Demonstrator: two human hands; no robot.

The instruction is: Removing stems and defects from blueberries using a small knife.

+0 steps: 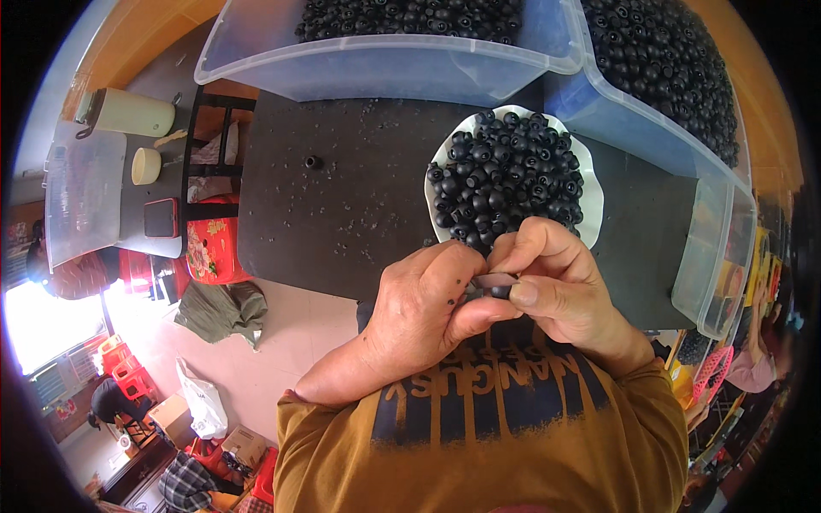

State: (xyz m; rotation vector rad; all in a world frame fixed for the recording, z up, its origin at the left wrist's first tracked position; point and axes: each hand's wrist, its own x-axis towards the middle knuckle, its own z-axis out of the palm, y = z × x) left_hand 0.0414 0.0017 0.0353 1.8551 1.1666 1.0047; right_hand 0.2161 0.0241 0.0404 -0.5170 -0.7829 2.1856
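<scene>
You are pinching a small black rubber piece (500, 291) between both thumbs and forefingers, your left hand (428, 299) and right hand (556, 278) closing on it just in front of the white plate (590, 201) heaped with the same pieces. It is looking light, springy and easy to drop, so you are best gripping it by its rim.
</scene>
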